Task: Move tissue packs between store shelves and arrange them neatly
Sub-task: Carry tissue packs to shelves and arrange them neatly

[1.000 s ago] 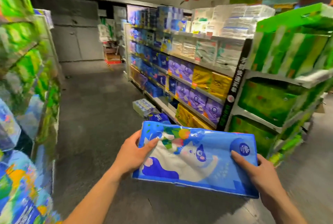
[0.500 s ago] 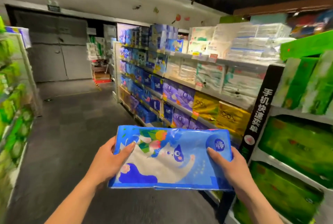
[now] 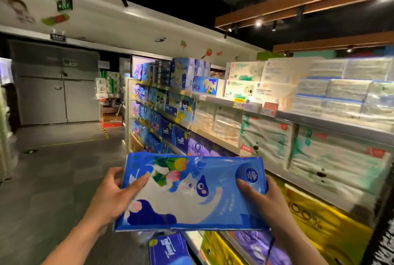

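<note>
Motion blur smeared the white packs (image 3: 345,85) at right; the dark blue pack (image 3: 168,249) below was cut off by the bottom edge.

Dim store, dark ceiling — small spotlights (image 3: 258,23) glow overhead. Top shelf (image 3: 319,115) on the right is washed bright. Motion blur smears the right and left edges — wide-angle bending throughout.

Grey double doors (image 3: 57,98) stand behind a green exit sign (image 3: 64,4).
</note>
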Motion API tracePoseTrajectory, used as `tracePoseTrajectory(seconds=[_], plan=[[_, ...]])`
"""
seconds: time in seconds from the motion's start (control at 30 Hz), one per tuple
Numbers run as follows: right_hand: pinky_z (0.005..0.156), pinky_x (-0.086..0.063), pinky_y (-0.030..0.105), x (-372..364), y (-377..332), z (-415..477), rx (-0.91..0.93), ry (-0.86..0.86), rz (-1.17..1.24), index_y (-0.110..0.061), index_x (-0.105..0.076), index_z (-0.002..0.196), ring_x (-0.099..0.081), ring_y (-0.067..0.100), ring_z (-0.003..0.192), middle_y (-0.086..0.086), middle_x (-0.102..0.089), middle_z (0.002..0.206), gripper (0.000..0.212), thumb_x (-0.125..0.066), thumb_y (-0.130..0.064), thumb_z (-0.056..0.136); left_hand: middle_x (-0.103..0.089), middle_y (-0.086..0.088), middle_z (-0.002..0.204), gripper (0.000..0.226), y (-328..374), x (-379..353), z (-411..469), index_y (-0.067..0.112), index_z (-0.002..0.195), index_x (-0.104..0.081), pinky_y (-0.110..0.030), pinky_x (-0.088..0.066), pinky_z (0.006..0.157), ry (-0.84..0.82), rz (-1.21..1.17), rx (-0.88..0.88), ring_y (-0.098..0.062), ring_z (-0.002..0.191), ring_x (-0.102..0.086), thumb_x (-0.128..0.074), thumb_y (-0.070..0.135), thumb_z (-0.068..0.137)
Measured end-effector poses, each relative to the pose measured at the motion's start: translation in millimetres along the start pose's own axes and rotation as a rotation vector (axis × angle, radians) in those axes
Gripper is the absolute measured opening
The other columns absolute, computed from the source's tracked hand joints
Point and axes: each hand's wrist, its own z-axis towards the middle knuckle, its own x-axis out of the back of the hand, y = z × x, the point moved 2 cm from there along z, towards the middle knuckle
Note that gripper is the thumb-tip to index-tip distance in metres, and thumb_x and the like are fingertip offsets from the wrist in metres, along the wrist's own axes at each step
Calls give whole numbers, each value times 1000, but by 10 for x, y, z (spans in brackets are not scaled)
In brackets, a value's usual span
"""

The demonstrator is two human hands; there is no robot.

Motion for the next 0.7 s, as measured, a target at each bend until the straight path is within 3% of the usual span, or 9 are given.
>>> tracePoseTrajectory(seconds=[0.1, 0.2, 0.33, 0.4, 0.5, 0.6, 0.7], plan=[[61, -60, 31, -300, -158, 821, 48, -28, -7, -11, -61, 116, -77, 24, 79, 6, -79, 96, 55, -85, -32, 72, -74, 3, 100, 73, 104, -95, 829, 26, 115, -54, -44, -59, 75, 24, -12, -37, -22, 80, -75, -85, 65, 62], [60, -59, 28, -635, -182, 1589, 122, -12, -63, -9, -64, 115, -77, 22, 78, 5, -79, 95, 51, -84, -32, 74, -74, 4, 96, 46, 96, -201, 1663, 29, 101, -54, -40, -56, 67, 24, -28, -110, -20, 75, -74, -77, 54, 68], [56, -55, 21, -1137, -119, 2542, 210, 51, -116, -12, -65, 110, -75, 12, 72, 3, -77, 94, 47, -86, -34, 74, -74, 4, 89, 35, -29, -291, 2860, 31, 101, -55, -35, -56, 56, 1, -40, -184, -17, 64, -74, -75, 48, 77], [59, -57, 24, -1402, -52, 2984, 252, 96, -148, -15, -65, 108, -74, 11, 73, 4, -76, 96, 52, -89, -41, 69, -75, 6, 82, 35, -98, -338, 3470, 30, 106, -55, -33, -58, 51, -21, -51, -220, -19, 64, -74, -73, 46, 80], [70, -63, 42, -1785, -48, 3643, 270, 160, -174, -17, -66, 107, -76, 21, 80, 5, -77, 97, 67, -93, -55, 58, -73, 22, 81, 41, -91, -405, 4386, 32, 104, -56, -36, -59, 59, -71, -33, -270, -16, 62, -74, -72, 56, 74], [60, -59, 29, -2037, -131, 4228, 279, 214, -185, -15, -66, 107, -75, 15, 75, 2, -77, 92, 53, -90, -36, 64, -74, 22, 90, 59, -36, -513, 5290, 36, 108, -61, -36, -58, 70, -131, -19, -339, -7, 73, -74, -76, 74, 66], [68, -60, 35, -2144, -218, 4762, 299, 277, -231, -23, -65, 107, -74, 11, 77, -5, -77, 92, 58, -88, -44, 58, -75, 22, 99, 51, 62, -748, 6052, 35, 115, -65, -24, -57, 67, -212, -37, -401, -1, 87, -72, -81, 55, 70]])
